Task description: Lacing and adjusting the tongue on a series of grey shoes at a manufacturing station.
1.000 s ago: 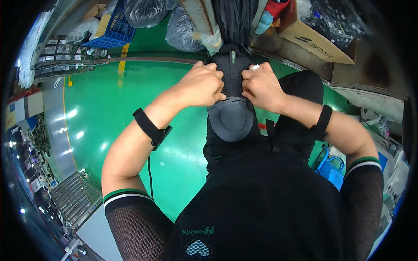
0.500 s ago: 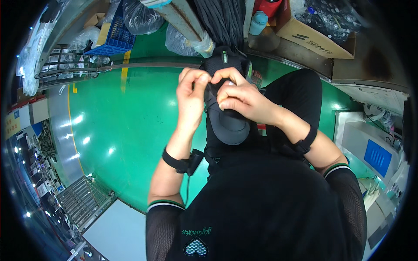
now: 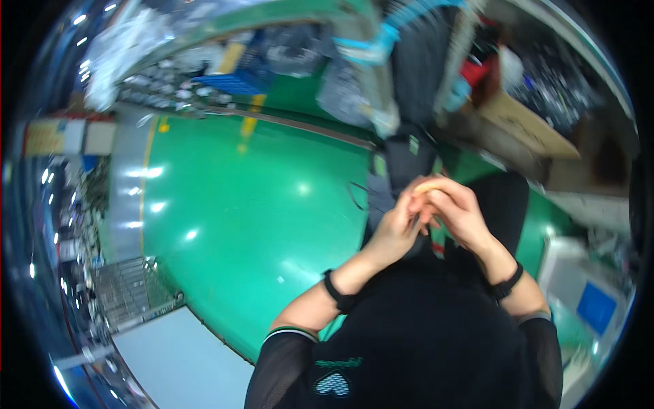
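My left hand and my right hand meet above my lap, fingers bent and pressed together. Whatever lies between the fingertips, if anything, is hidden by the fingers and blur. Just beyond and beneath them is a black and dark-grey fabric item with small green tags; its exact kind is unclear. A thin dark cord loop sticks out at its left side. Black bands circle both wrists.
Green floor spreads to the left. A cardboard box with dark small items stands at the far right, a blue crate and clear plastic bags at the far side. A white panel is at lower left, a metal post ahead.
The view has swung, shifting the scene rightward. My hands have drawn closer together and nearer my body, off the fabric item's upper part. The rounded grey part is now mostly covered.
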Action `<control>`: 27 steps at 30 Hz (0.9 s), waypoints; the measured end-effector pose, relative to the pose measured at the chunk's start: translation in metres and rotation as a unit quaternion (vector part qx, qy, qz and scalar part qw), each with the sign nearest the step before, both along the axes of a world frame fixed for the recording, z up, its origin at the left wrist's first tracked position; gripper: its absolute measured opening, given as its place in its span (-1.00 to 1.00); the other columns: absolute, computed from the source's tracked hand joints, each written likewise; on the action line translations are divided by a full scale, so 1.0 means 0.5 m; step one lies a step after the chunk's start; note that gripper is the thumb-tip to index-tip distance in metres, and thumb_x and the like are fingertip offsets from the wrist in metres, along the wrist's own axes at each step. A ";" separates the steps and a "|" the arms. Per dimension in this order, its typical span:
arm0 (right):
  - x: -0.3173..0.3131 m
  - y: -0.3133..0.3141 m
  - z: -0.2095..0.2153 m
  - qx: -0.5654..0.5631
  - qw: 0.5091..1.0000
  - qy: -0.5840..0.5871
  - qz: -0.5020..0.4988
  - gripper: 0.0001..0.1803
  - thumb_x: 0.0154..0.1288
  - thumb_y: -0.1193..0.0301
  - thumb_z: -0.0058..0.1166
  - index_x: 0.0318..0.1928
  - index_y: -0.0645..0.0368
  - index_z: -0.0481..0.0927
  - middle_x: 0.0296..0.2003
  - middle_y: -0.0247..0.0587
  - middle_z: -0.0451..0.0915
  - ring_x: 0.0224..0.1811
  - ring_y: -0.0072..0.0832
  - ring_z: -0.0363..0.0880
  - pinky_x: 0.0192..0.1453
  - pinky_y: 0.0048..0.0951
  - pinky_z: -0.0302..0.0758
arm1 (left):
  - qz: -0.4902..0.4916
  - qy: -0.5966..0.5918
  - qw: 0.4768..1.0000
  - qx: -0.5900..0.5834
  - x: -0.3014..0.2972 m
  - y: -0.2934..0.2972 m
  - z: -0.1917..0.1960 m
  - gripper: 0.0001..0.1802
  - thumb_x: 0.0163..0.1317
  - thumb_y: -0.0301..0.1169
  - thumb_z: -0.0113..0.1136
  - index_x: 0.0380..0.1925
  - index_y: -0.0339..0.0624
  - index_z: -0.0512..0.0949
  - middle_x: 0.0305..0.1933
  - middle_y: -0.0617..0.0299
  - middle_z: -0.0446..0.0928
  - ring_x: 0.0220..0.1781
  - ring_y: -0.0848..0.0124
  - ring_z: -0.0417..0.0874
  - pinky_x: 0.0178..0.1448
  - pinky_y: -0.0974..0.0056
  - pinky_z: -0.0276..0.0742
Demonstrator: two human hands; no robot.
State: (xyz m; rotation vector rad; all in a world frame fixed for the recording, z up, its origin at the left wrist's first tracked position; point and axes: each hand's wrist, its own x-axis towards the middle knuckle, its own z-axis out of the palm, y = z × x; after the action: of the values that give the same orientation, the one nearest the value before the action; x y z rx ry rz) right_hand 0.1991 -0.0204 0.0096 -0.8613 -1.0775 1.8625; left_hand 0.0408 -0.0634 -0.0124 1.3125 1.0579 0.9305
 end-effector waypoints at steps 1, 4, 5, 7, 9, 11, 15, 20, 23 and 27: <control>-0.005 0.008 0.011 -0.013 0.998 -0.036 -0.041 -0.70 0.40 0.51 -0.05 0.11 0.25 0.52 -0.31 -0.26 0.57 -0.40 -0.65 0.50 -0.31 -0.63 0.44 | 0.019 -0.017 0.999 0.029 -0.011 0.024 -0.031 -0.49 0.34 -0.63 -0.08 0.29 -0.22 0.19 -0.30 0.18 0.55 -0.42 0.44 0.62 -0.36 0.39 0.49; 0.129 0.035 -0.036 -0.091 0.986 -0.099 -0.102 -0.51 0.40 0.49 -0.05 0.32 0.20 0.31 -0.51 -0.37 0.50 -0.63 -0.71 0.39 -0.63 -0.68 0.30 | 0.112 -0.111 0.973 -0.167 -0.132 0.071 -0.014 -0.88 0.43 -0.43 -0.06 -0.08 -0.11 0.38 -0.50 0.34 0.43 -0.59 0.61 0.37 -0.59 0.47 0.14; 0.262 0.054 -0.123 -0.145 0.971 -0.158 -0.108 -0.60 0.39 0.43 -0.02 0.22 0.18 0.43 -0.54 -0.43 0.46 -0.67 -0.77 0.30 -0.67 -0.71 0.19 | 0.252 -0.148 0.930 -0.223 -0.219 0.074 -0.022 -0.81 0.39 -0.42 -0.03 -0.03 -0.15 0.38 -0.49 0.39 0.42 -0.59 0.58 0.37 -0.54 0.53 0.23; 0.615 0.046 -0.240 -0.181 0.935 -0.198 -0.233 -0.79 0.35 0.37 0.04 -0.07 0.12 0.61 -0.59 -0.58 0.41 -0.73 -0.80 0.17 -0.69 -0.71 0.04 | 0.388 -0.180 0.887 -0.173 -0.502 0.025 -0.038 -0.86 0.39 -0.36 -0.10 -0.23 -0.06 0.47 -0.57 0.51 0.30 -0.63 0.66 0.27 -0.63 0.52 0.13; 0.808 0.042 -0.315 -0.141 0.919 -0.084 -0.358 -0.77 0.34 0.37 0.02 -0.05 0.11 0.61 -0.56 -0.59 0.44 -0.68 -0.81 0.23 -0.67 -0.70 0.09 | 0.494 -0.185 0.846 -0.078 -0.788 -0.116 -0.005 -0.78 0.37 -0.39 -0.13 -0.52 0.04 0.33 -0.71 0.54 0.18 -0.75 0.67 0.13 -0.71 0.51 0.01; 0.795 0.058 -0.345 -0.072 0.917 -0.139 -0.368 -0.72 0.36 0.32 0.00 0.01 0.13 0.56 -0.46 -0.47 0.52 -0.61 -0.74 0.35 -0.61 -0.67 0.21 | 0.681 -0.048 0.723 -0.106 -0.831 -0.172 0.047 -0.80 0.25 -0.41 -0.08 -0.57 -0.08 0.42 -0.68 0.46 0.35 -0.73 0.59 0.30 -0.67 0.45 0.24; 0.742 0.019 -0.404 0.040 0.893 -0.288 -0.343 -0.60 0.41 0.21 -0.03 0.13 0.18 0.48 -0.27 -0.22 0.70 -0.48 -0.61 0.58 -0.48 -0.60 0.46 | 0.382 0.557 0.738 0.022 -0.617 -0.086 -0.159 -0.69 -0.02 -0.50 0.12 -0.24 -0.08 0.70 -0.43 0.19 0.68 -0.31 0.23 0.67 -0.24 0.17 0.59; 0.094 0.037 -0.212 -0.053 0.977 -0.150 -0.140 -0.90 0.35 0.45 0.06 -0.16 0.15 0.49 -0.45 -0.27 0.61 -0.56 -0.61 0.55 -0.51 -0.60 0.51 | 0.247 0.142 0.958 0.034 -0.171 0.070 -0.162 -0.83 0.22 -0.58 0.06 -0.19 -0.17 0.50 -0.51 0.24 0.56 -0.43 0.42 0.58 -0.25 0.30 0.51; 0.023 0.025 -0.174 -0.019 0.975 -0.187 -0.116 -0.92 0.37 0.45 0.05 -0.22 0.19 0.55 -0.53 -0.35 0.55 -0.60 -0.65 0.47 -0.54 -0.59 0.43 | 0.265 0.143 0.950 0.084 -0.119 0.058 -0.152 -0.95 0.26 -0.58 0.04 -0.36 -0.21 0.47 -0.48 0.23 0.48 -0.38 0.51 0.51 -0.24 0.36 0.46; 0.036 0.006 -0.151 -0.007 0.960 -0.265 -0.094 -0.82 0.32 0.41 0.10 -0.38 0.26 0.62 -0.60 -0.35 0.59 -0.59 -0.67 0.49 -0.50 -0.55 0.38 | 0.255 0.058 0.961 -0.089 -0.119 0.031 -0.111 -0.96 0.29 -0.51 0.17 -0.35 -0.22 0.54 -0.46 0.37 0.48 -0.45 0.63 0.41 -0.34 0.46 0.37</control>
State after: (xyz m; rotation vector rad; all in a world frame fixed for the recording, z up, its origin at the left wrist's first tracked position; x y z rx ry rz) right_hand 0.2172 -0.0174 -0.0660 -1.4716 -1.2438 1.5155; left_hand -0.0185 -0.0479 -0.0679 0.9671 1.5783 1.1129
